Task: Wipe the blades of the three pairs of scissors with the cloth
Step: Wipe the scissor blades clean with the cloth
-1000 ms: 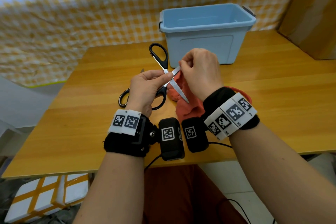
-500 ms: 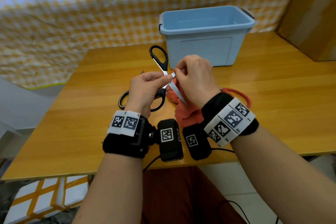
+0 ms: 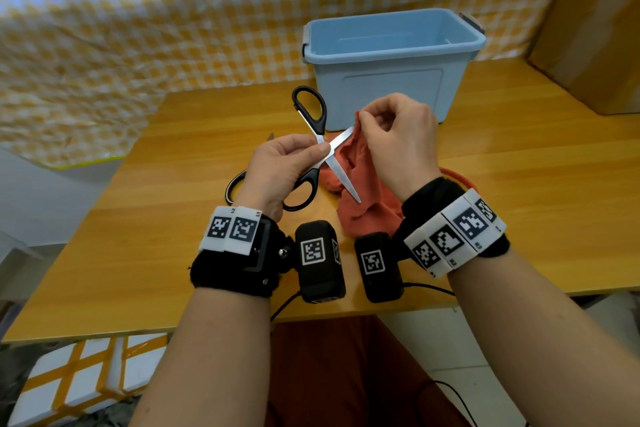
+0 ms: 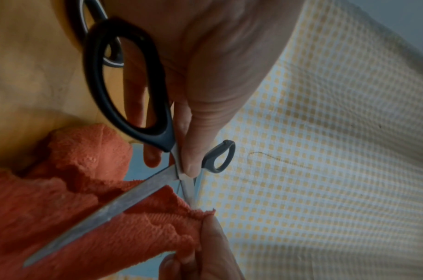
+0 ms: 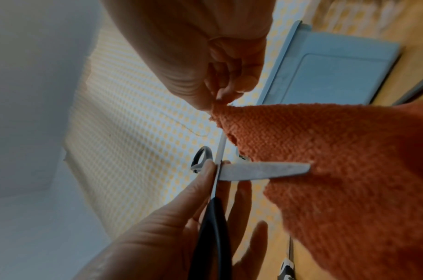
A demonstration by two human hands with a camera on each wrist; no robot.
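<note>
left hand pinches the open scissors at the pivot, right hand pinches the cloth round one blade's tip; other pairs likely still unwiped.

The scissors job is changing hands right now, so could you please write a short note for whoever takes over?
Left hand: pinches the open black scissors at the pivot, held above the table.
Right hand: pinches the orange cloth around the tip of the upper blade; the lower blade lies bare.
Second black pair: on the table under the left hand. A red handle shows behind the right wrist.
Done: cannot tell.
Left: finish this pair, then any unwiped ones.
</note>
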